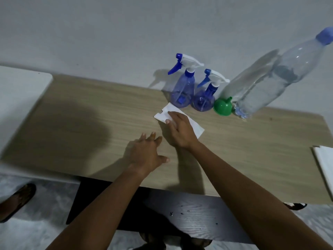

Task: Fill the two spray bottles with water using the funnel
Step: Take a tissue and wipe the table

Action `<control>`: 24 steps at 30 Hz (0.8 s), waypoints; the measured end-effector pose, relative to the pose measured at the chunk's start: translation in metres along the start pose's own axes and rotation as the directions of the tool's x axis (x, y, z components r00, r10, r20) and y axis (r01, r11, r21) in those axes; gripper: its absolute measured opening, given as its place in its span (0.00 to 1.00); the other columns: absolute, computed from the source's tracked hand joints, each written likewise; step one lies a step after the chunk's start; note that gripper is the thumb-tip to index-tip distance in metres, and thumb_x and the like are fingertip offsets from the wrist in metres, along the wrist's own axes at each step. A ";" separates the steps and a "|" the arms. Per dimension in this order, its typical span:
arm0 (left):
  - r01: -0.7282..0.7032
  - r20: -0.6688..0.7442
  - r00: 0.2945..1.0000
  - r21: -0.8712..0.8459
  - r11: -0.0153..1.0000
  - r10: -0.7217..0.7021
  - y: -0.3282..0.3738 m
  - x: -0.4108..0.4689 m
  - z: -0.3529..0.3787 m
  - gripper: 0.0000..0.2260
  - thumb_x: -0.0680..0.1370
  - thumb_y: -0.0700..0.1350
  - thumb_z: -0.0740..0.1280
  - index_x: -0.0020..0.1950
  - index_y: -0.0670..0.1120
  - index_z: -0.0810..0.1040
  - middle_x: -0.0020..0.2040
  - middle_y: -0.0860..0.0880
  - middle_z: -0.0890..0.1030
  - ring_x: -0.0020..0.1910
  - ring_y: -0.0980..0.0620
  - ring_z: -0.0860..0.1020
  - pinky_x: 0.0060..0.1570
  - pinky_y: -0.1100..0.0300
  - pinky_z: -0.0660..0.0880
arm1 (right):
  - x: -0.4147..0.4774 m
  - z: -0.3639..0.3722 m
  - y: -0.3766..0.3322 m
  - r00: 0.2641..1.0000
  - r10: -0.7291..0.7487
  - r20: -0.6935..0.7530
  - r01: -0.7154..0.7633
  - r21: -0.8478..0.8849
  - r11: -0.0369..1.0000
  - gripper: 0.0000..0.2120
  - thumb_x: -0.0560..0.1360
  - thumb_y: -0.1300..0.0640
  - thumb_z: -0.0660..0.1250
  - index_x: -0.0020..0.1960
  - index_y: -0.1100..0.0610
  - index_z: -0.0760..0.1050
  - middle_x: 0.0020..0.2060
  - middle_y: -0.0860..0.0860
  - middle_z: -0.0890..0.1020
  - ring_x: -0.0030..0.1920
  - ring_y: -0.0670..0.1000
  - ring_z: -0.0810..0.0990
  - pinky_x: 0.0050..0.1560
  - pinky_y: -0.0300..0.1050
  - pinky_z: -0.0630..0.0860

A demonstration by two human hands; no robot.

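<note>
One clear water bottle, capped and part full, stands at the back of the table. Just left of it, the taller spray bottle and the shorter spray bottle stand upright in translucent blue, trigger heads on. Your right hand, the nearer one to it, presses flat fingers on a white tissue. Your left hand rests open and empty, farther left. Beside its base sits the green funnel, spout up.

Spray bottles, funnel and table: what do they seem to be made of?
The taller spray bottle and shorter spray bottle look like see-through blue plastic; inner parts show through. The funnel looks like smooth, opaque green plastic. The table shows pale, matt wood grain, perhaps laminate.
</note>
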State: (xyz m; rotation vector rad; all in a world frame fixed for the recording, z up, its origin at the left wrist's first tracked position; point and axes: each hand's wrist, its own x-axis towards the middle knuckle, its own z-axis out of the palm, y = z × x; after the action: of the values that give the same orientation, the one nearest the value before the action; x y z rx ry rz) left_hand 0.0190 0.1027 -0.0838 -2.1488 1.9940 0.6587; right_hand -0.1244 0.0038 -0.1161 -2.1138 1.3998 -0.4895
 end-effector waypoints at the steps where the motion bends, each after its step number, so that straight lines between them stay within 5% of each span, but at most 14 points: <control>1: -0.002 -0.002 1.000 -0.007 1.000 0.002 0.000 0.000 0.000 0.40 0.73 0.69 0.66 0.80 0.56 0.59 0.82 0.52 0.55 0.81 0.44 0.53 0.74 0.49 0.61 | -0.002 -0.001 0.001 0.999 -0.013 -0.042 0.012 -0.020 1.000 0.25 0.84 0.46 0.54 0.75 0.57 0.70 0.72 0.57 0.74 0.74 0.56 0.69 0.72 0.41 0.56; 6: 0.000 0.002 1.000 -0.040 0.999 0.000 -0.003 0.004 0.005 0.40 0.73 0.69 0.67 0.80 0.56 0.58 0.82 0.52 0.55 0.81 0.43 0.52 0.75 0.48 0.58 | -0.008 0.010 0.025 0.994 0.032 0.101 -0.004 -0.267 0.964 0.26 0.86 0.45 0.46 0.82 0.50 0.54 0.82 0.52 0.55 0.82 0.59 0.50 0.79 0.61 0.47; 18: -0.006 0.001 1.000 -0.082 0.997 0.006 -0.004 0.005 0.011 0.41 0.73 0.68 0.67 0.81 0.55 0.57 0.82 0.51 0.54 0.81 0.42 0.50 0.76 0.44 0.55 | 0.025 0.020 0.018 0.957 -0.095 0.275 0.195 -0.364 0.911 0.29 0.85 0.46 0.44 0.83 0.52 0.47 0.83 0.52 0.47 0.83 0.55 0.44 0.81 0.60 0.44; 24: 0.010 -0.013 1.000 -0.103 0.995 -0.012 -0.004 0.007 0.013 0.41 0.72 0.67 0.69 0.80 0.55 0.59 0.82 0.51 0.55 0.81 0.42 0.51 0.77 0.44 0.55 | 0.029 0.005 0.032 0.871 -0.238 0.429 0.405 -0.354 0.843 0.27 0.86 0.46 0.45 0.83 0.51 0.49 0.83 0.51 0.49 0.83 0.55 0.45 0.80 0.56 0.42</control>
State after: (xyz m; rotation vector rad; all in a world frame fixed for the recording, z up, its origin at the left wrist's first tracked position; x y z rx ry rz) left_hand 0.0200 0.1018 -0.0989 -2.2258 1.9952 0.7632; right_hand -0.1335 -0.0316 -0.1397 -2.6552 0.9901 0.1288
